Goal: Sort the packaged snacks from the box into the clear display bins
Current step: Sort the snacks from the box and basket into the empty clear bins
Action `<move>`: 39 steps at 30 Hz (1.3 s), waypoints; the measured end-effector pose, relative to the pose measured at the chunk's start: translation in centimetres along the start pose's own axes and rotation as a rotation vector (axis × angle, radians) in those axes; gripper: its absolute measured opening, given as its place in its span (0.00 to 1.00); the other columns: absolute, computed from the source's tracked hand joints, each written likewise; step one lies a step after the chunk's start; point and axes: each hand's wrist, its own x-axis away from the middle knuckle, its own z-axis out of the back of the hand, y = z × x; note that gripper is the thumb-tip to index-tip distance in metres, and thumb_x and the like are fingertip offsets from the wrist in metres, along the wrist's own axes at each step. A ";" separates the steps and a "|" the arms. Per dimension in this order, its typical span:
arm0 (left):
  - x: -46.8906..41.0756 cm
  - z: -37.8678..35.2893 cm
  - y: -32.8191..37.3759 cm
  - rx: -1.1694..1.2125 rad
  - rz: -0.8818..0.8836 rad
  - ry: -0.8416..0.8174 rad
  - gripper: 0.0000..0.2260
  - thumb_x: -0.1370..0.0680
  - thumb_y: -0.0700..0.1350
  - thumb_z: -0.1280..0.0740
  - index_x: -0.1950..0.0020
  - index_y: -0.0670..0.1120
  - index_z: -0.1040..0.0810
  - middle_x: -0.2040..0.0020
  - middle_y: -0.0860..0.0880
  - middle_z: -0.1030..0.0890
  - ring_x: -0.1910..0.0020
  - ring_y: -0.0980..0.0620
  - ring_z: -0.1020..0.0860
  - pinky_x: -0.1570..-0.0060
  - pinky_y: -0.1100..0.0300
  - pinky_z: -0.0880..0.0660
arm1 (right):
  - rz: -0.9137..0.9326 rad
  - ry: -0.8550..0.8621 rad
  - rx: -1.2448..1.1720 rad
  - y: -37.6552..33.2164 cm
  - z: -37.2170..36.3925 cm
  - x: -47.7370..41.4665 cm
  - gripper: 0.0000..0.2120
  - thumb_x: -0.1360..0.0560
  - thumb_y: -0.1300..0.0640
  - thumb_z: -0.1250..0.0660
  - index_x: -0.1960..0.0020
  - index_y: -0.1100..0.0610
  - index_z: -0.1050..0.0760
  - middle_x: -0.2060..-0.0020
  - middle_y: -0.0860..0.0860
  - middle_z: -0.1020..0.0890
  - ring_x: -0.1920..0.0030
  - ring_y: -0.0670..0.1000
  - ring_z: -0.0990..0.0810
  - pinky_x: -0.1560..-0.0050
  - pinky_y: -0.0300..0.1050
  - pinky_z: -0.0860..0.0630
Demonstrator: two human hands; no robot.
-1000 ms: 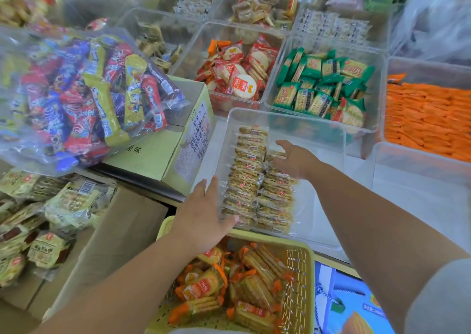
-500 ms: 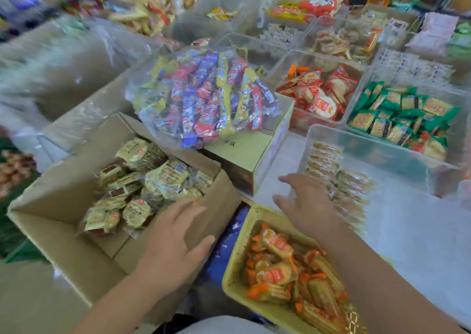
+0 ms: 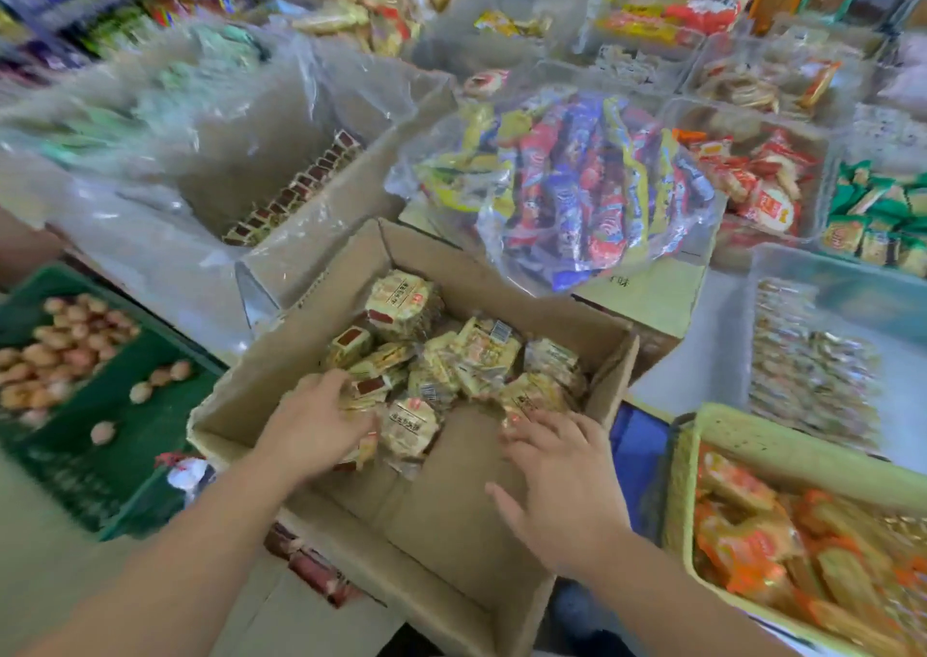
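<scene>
An open cardboard box [image 3: 281,370] stands in front of me with several pale yellow snack packets [image 3: 471,355] piled at its far side. My left hand [image 3: 316,430] reaches into the box and its curled fingers hold packets at the pile's left edge. My right hand [image 3: 562,476] lies inside the box with spread fingers, fingertips touching a packet [image 3: 531,398] at the pile's right edge. A clear display bin [image 3: 847,285] at the right holds rows of the same kind of packets [image 3: 812,380].
A yellow basket [image 3: 752,436] of orange-wrapped snacks sits at the lower right. A clear bag of red, blue and yellow bars [image 3: 577,185] lies on a closed carton behind the box. A plastic-lined carton [image 3: 281,190] stands at the left, a green crate [image 3: 100,456] beyond it.
My view swung left from the bin to the box. Both hands left the bin and went down into the box onto the packets.
</scene>
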 end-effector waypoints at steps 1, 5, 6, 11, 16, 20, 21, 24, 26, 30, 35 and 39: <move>-1.4 0.4 -0.7 0.024 0.020 -0.047 0.32 0.24 0.65 0.31 0.25 0.50 0.30 0.30 0.44 0.26 0.35 0.43 0.25 0.42 0.52 0.27 | -0.038 0.017 0.023 -0.3 -0.2 0.0 0.29 0.25 0.29 0.50 0.39 0.42 0.20 0.38 0.39 0.21 0.30 0.49 0.30 0.27 0.52 0.44; -5.7 0.7 -1.6 -0.017 0.058 -0.242 0.35 0.22 0.67 0.35 0.25 0.44 0.29 0.30 0.41 0.24 0.36 0.42 0.23 0.41 0.53 0.25 | -0.115 0.012 0.085 -0.7 -0.5 -0.1 0.26 0.26 0.30 0.46 0.42 0.42 0.19 0.47 0.41 0.17 0.38 0.51 0.24 0.33 0.53 0.37; -6.3 0.5 -1.5 -0.051 0.079 -0.284 0.35 0.20 0.67 0.39 0.24 0.42 0.30 0.29 0.40 0.24 0.34 0.41 0.23 0.39 0.53 0.25 | -0.125 -0.001 0.104 -0.7 -0.5 -0.1 0.26 0.27 0.30 0.47 0.43 0.42 0.19 0.48 0.42 0.17 0.39 0.52 0.24 0.33 0.53 0.36; -7.2 -1.2 -0.9 0.091 0.214 -0.360 0.30 0.14 0.59 0.44 0.21 0.37 0.35 0.22 0.37 0.33 0.24 0.38 0.33 0.28 0.52 0.34 | -0.142 -0.024 0.139 -0.9 -0.6 -0.3 0.27 0.27 0.30 0.49 0.46 0.43 0.19 0.50 0.42 0.18 0.41 0.51 0.25 0.34 0.53 0.36; -7.6 -2.2 -0.9 0.174 0.264 -0.295 0.33 0.18 0.59 0.35 0.24 0.35 0.33 0.26 0.37 0.27 0.29 0.38 0.27 0.32 0.50 0.28 | -0.143 0.021 0.130 -0.8 -0.9 -0.3 0.23 0.28 0.32 0.45 0.49 0.44 0.18 0.55 0.42 0.18 0.46 0.51 0.23 0.36 0.53 0.34; -7.8 -2.6 -0.7 0.198 0.299 -0.319 0.33 0.21 0.58 0.30 0.25 0.37 0.31 0.29 0.39 0.24 0.31 0.38 0.25 0.33 0.49 0.26 | -0.147 0.036 0.122 -0.8 -0.9 -0.3 0.21 0.28 0.33 0.43 0.51 0.45 0.18 0.59 0.42 0.18 0.50 0.51 0.24 0.38 0.53 0.32; -7.9 -2.7 -0.7 0.206 0.299 -0.328 0.34 0.21 0.58 0.29 0.25 0.37 0.31 0.29 0.39 0.25 0.30 0.39 0.26 0.32 0.49 0.27 | -0.148 0.043 0.118 -0.8 -0.9 -0.3 0.21 0.28 0.34 0.43 0.51 0.44 0.18 0.59 0.42 0.18 0.50 0.51 0.24 0.38 0.52 0.33; -8.2 -3.2 -1.0 0.328 0.346 -0.354 0.36 0.23 0.56 0.25 0.24 0.37 0.32 0.27 0.38 0.26 0.29 0.37 0.27 0.31 0.45 0.27 | -0.151 0.061 0.106 -0.8 -0.9 -0.3 0.20 0.27 0.34 0.43 0.51 0.44 0.18 0.60 0.41 0.19 0.51 0.50 0.24 0.38 0.51 0.33; -8.2 -3.3 -1.1 0.394 0.389 -0.371 0.39 0.25 0.55 0.23 0.23 0.38 0.34 0.27 0.38 0.27 0.30 0.36 0.27 0.33 0.42 0.26 | -0.155 0.060 0.098 -0.8 -0.9 -0.4 0.21 0.27 0.34 0.44 0.50 0.44 0.18 0.59 0.41 0.19 0.51 0.50 0.24 0.37 0.52 0.33; -8.3 -3.0 -1.5 0.506 0.482 -0.427 0.38 0.30 0.51 0.18 0.26 0.42 0.31 0.37 0.40 0.21 0.41 0.39 0.21 0.47 0.47 0.20 | -0.162 0.053 0.087 -0.8 -1.0 -0.4 0.22 0.27 0.34 0.45 0.49 0.44 0.18 0.58 0.41 0.18 0.49 0.50 0.24 0.36 0.52 0.34; -8.0 -2.0 -2.1 0.382 0.436 -0.538 0.25 0.29 0.50 0.19 0.38 0.41 0.23 0.49 0.41 0.15 0.48 0.43 0.16 0.55 0.53 0.22 | -0.160 0.072 0.077 -0.8 -0.9 -0.3 0.21 0.27 0.34 0.45 0.50 0.44 0.18 0.58 0.40 0.19 0.49 0.49 0.24 0.36 0.50 0.35; -7.2 -0.5 -2.6 0.328 0.359 -0.652 0.17 0.25 0.42 0.22 0.40 0.40 0.23 0.51 0.39 0.13 0.52 0.38 0.14 0.47 0.39 0.18 | -0.157 0.082 0.070 -0.9 -0.8 -0.3 0.22 0.27 0.35 0.45 0.50 0.44 0.18 0.58 0.41 0.18 0.49 0.49 0.24 0.36 0.51 0.34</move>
